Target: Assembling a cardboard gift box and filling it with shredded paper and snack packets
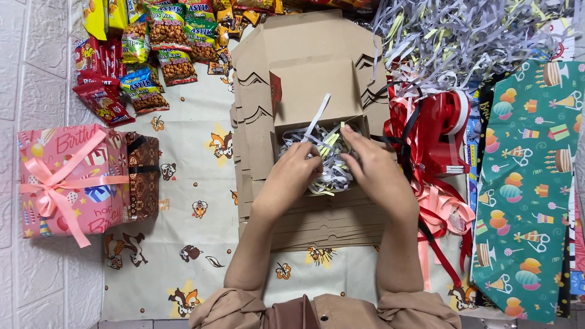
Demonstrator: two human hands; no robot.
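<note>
My left hand (pixel 292 170) and right hand (pixel 372 167) sit together, fingers pinching shredded paper (pixel 326 161) inside the open cardboard box (pixel 317 91) beneath them; risk noted: loose strips spilling past my fingertips; box stack shifting under pressure.

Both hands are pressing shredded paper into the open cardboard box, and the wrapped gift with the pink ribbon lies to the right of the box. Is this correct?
Not quite. The head view shows the wrapped gift with the pink ribbon lying to the left of the open cardboard box, not the right. The rest holds: the left hand and right hand are both in the shredded paper.
</note>
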